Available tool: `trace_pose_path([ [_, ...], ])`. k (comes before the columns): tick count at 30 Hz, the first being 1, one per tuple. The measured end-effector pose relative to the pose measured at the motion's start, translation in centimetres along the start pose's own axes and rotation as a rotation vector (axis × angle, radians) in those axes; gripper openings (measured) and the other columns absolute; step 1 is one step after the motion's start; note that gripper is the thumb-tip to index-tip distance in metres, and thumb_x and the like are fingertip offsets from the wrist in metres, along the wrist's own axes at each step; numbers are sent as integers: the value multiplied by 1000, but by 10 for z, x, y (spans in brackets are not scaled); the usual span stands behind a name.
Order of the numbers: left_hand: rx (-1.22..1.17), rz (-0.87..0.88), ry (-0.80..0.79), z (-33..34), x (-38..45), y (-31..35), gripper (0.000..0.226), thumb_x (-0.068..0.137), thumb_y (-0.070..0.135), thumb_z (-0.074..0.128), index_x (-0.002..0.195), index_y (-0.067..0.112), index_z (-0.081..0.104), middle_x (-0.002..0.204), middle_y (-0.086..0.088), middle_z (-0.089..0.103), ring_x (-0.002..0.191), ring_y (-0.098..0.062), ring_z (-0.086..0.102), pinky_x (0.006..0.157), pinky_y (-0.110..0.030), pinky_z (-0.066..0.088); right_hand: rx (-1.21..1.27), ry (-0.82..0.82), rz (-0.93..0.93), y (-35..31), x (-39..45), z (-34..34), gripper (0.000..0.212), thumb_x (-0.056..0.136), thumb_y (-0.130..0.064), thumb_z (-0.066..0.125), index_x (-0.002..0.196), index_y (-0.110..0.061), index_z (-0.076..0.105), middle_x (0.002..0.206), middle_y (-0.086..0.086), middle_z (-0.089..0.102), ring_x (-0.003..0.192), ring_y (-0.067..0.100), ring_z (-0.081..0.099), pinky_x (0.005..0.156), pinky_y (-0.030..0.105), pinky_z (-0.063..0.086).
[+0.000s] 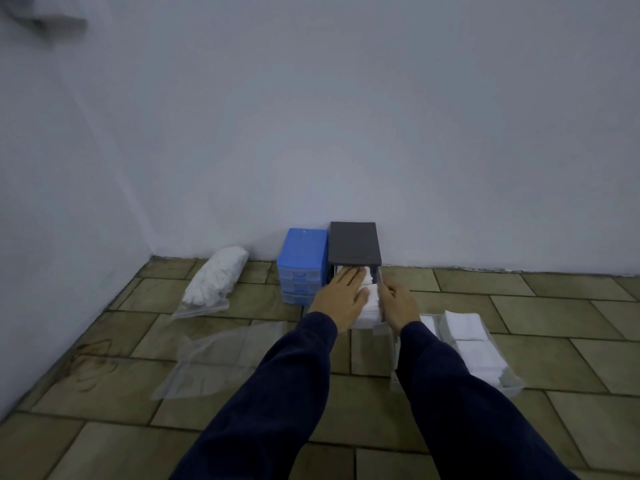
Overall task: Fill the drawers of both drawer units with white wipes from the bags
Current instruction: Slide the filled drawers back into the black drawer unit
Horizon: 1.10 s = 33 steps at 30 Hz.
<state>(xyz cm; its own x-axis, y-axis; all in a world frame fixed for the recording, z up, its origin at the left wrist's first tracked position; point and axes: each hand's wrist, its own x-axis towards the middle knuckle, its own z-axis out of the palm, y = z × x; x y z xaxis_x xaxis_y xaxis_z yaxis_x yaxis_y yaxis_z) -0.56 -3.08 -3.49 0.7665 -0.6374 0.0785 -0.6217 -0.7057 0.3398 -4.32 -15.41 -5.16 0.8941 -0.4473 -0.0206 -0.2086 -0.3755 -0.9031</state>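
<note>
Wipes (pixel 370 301) are filling the pulled-out drawer (pixel 378 325) of the grey unit (pixel 354 244), and I am watching my left hand (pixel 341 292) lying flat on them, fingers straight and together, pressing down on the stack. My right hand (pixel 398 306) is sitting just beside it at the drawer's right wall, fingers curling over that edge and gripping it, though I cannot tell how far the thumb is wrapping round. Both dark sleeves (pixel 301 393) are reaching forward from the bottom of the view. Just left of my left hand, the blue unit (pixel 304 261) is standing against the wall (pixel 346 116), touching or nearly touching the grey one, its three clear drawers all pushed in. Farther left of that hand, a bag (pixel 214 278) stuffed with crumpled white wipes is lying on the tiled floor (pixel 519 306). Below my left wrist, an empty clear bag (pixel 221 358) is lying flat. Right of my right hand, an open bag (pixel 478 351) holding neat folded white stacks is resting on the tiles, near my right sleeve.
</note>
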Motion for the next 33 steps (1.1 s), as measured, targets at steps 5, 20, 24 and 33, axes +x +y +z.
trace_pose_path([
  [5, -47, -42, 57, 8, -1, 3, 51, 103, 31, 22, 150, 13, 12, 159, 2, 8, 145, -8, 5, 114, -23, 14, -84, -69, 6, 2, 11, -2, 34, 101, -25, 35, 85, -6, 60, 79, 5, 56, 74, 21, 50, 65, 27, 38],
  [20, 93, -45, 204, 2, 3, -4, 41, 103, 24, 31, 141, 14, 39, 147, -2, 40, 136, -16, 33, 114, -32, 18, 25, 111, 87, -4, 16, 21, 21, 98, -17, 39, 102, -1, 52, 95, 15, 53, 86, 24, 48, 84, 37, 42],
  [24, 192, -68, 124, 5, 6, -3, 45, 104, 27, 20, 149, 18, 21, 154, 4, 26, 142, -11, 18, 117, -36, 8, 17, 92, 116, 2, 22, 21, 31, 99, -23, 40, 108, 5, 52, 95, 14, 52, 87, 26, 49, 86, 40, 43],
  [33, 57, -79, 443, 2, 0, 3, 20, 94, 17, 54, 111, 9, 60, 113, -10, 62, 109, -27, 54, 95, -36, 39, 6, 33, 122, -4, 27, 13, 40, 97, -31, 45, 107, 6, 55, 96, 15, 54, 87, 26, 50, 87, 40, 43],
])
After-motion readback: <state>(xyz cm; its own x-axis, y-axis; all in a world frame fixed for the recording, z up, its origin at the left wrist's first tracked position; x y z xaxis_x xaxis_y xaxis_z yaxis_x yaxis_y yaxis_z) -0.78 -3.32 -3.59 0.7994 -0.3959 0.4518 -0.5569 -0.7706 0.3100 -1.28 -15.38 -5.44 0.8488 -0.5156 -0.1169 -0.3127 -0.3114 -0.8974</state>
